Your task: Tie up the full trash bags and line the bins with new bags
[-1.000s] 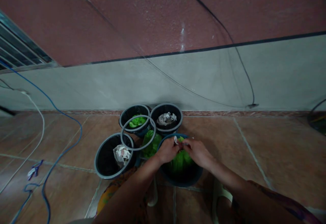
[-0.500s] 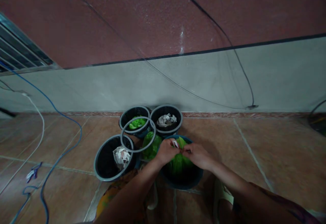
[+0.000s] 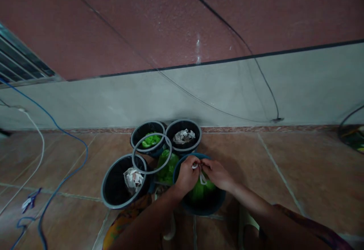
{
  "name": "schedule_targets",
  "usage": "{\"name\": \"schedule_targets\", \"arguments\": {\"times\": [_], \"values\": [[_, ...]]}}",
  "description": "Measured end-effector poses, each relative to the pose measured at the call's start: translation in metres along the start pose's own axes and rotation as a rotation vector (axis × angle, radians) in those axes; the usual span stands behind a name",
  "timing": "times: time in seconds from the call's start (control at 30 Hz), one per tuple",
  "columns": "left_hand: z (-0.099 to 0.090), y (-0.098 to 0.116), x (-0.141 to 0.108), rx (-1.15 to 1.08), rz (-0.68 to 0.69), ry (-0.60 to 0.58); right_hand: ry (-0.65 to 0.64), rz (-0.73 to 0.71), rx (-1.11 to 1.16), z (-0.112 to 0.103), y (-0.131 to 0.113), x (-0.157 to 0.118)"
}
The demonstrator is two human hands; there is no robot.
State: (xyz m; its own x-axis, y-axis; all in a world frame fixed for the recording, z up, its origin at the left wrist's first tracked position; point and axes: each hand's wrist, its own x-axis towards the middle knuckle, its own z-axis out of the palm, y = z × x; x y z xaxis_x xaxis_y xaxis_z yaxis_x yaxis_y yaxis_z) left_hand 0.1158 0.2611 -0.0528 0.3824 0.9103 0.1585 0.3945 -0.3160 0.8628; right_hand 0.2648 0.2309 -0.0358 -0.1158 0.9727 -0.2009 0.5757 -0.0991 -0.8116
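Observation:
Both my hands meet over a dark blue bucket (image 3: 204, 213) that has a green plastic bag (image 3: 201, 193) inside it. A thin white strip (image 3: 203, 178) loops down between my fingers in front of the bag's gathered top. My left hand (image 3: 187, 174) is closed, with a bit of the white strip showing at its fingertips. Opposite it, my right hand (image 3: 218, 173) is pinched at the same spot, fingertips against the strip. The fingers partly cover the bag's neck, so its exact hold is hidden.
Three black-lined bins stand to the left: one with crumpled paper (image 3: 133, 180), one with green plastic (image 3: 151, 140), one with more paper (image 3: 184, 136). A grey ring (image 3: 152, 173) leans over them beside another green bag (image 3: 167, 166). A blue cable (image 3: 85, 155) crosses the tiled floor.
My hands have drawn closer together. The green bag's top, which stuck up between them, is now lower, and a white strip loop hangs in view. The camera has shifted slightly.

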Motion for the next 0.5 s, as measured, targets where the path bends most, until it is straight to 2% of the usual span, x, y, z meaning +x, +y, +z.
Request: {"name": "schedule_targets", "arguments": {"times": [0.13, 0.27, 0.37, 0.5], "values": [[-0.0038, 0.0023, 0.0006, 0.008, -0.066, 0.009, -0.069, 0.063, 0.21, -0.0003, 0.0003, -0.0012], [-0.0079, 0.0013, 0.001, -0.051, -0.121, -0.046, -0.078, 0.127, 0.239, -0.0009, 0.002, -0.0021], [-0.009, 0.0001, 0.0003, -0.071, -0.13, -0.092, -0.056, 0.121, 0.061, 0.0008, 0.0037, -0.0015], [-0.0105, -0.002, -0.0005, 0.048, -0.172, -0.156, 0.012, 0.09, -0.34, 0.0032, 0.0049, -0.0033]]}}
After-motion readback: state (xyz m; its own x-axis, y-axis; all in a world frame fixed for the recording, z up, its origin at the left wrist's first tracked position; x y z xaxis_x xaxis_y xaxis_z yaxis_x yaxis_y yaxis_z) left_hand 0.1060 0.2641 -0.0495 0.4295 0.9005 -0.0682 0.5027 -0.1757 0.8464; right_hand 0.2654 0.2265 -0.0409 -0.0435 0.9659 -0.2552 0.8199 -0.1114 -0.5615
